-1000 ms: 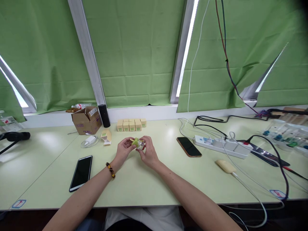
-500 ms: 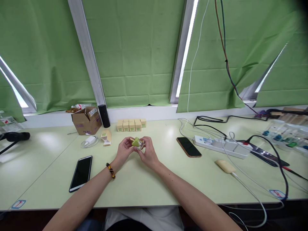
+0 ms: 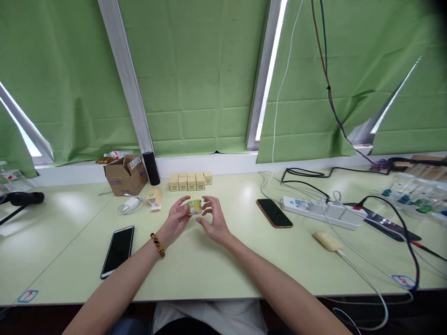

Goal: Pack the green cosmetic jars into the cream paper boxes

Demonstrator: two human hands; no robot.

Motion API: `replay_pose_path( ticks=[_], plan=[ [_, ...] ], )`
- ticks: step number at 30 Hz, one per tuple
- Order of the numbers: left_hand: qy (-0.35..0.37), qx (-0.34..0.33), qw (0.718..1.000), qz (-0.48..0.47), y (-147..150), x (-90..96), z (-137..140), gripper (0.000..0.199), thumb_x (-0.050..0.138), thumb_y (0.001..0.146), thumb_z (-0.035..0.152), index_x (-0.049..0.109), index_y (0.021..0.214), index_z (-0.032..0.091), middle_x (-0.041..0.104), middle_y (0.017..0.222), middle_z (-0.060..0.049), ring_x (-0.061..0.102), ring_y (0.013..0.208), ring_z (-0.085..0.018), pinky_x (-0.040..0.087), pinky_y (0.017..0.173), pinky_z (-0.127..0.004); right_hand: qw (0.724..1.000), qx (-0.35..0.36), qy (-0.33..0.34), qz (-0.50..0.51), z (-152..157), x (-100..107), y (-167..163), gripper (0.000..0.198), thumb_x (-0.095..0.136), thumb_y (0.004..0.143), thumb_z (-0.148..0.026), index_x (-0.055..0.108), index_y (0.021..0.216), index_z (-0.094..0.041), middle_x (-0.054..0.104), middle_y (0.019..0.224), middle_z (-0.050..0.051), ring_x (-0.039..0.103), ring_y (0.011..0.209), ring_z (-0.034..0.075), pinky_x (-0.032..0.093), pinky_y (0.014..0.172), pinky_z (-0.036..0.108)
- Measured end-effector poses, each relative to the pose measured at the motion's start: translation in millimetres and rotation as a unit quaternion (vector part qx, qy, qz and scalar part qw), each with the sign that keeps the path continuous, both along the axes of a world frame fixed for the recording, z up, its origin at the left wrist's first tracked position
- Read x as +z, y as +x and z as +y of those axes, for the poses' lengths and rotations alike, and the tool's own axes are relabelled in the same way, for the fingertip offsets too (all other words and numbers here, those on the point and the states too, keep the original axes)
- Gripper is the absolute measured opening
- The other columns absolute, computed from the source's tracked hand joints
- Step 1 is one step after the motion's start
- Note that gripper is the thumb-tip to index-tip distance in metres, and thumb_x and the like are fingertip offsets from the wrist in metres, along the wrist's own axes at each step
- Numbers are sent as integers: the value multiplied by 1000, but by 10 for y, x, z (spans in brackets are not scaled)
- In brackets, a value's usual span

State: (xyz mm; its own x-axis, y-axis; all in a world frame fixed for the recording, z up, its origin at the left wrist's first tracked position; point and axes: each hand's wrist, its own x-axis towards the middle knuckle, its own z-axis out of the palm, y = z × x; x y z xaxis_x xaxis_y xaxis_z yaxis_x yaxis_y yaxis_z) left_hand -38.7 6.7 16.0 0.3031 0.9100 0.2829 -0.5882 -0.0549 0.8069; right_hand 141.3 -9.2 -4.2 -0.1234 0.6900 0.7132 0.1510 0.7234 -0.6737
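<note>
A small clear jar with a yellow-green top (image 3: 194, 207) is held above the table, in front of my body. My left hand (image 3: 179, 217) grips it from the left, thumb and fingers at its side. A beaded bracelet (image 3: 158, 245) circles the left wrist. Just right of the jar is my right hand (image 3: 213, 222), its fingers curved and apart with nothing between them. Beyond the hands stands a row of small cream boxes (image 3: 191, 182) with green labels. An opened cream carton (image 3: 154, 199) lies to the left of the row.
A white-framed phone (image 3: 118, 251) lies by my left forearm, a dark phone (image 3: 274, 213) to the right. Farther right are a power strip (image 3: 323, 212), loose cables and a cream mouse-shaped device (image 3: 327, 241). A cardboard box (image 3: 126, 175) and black cylinder (image 3: 151, 168) stand at back left.
The jar has turned from tilted to roughly level and shifted slightly left. My right hand has let go of it and its fingers have spread apart.
</note>
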Motion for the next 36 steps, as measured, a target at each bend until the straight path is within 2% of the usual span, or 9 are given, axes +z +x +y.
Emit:
replay_pose_path(
  ticks=[5,16,27,36],
  plan=[
    [-9,-36,999,6,6,5,-15,40,84,81,27,61,112,16,74,108,-11,72,93,-21,52,82,-32,1000,1,13,-15,-7,27,15,57,72,83,-17,49,134,-30,47,128,10,60,102,23,59,80,42],
    [3,-50,999,6,25,-2,-27,38,82,84,28,61,113,18,73,103,-9,70,94,-22,50,76,-31,999,-16,34,-20,-12,54,5,45,72,84,-18,55,124,-27,50,120,8,61,94,20,58,77,39],
    [-3,-54,999,-6,27,12,-33,35,82,84,27,62,111,18,73,102,-8,69,89,-18,53,75,-29,998,-35,50,-25,-4,40,3,41,76,86,-24,59,124,-28,51,115,7,61,91,20,60,79,40],
    [-3,-60,998,-4,31,7,-31,34,80,86,27,61,113,19,73,102,-8,71,90,-20,54,73,-30,995,-65,66,-43,19,10,16,42,77,87,-29,61,126,-28,50,108,5,62,87,19,62,77,39]
  ],
)
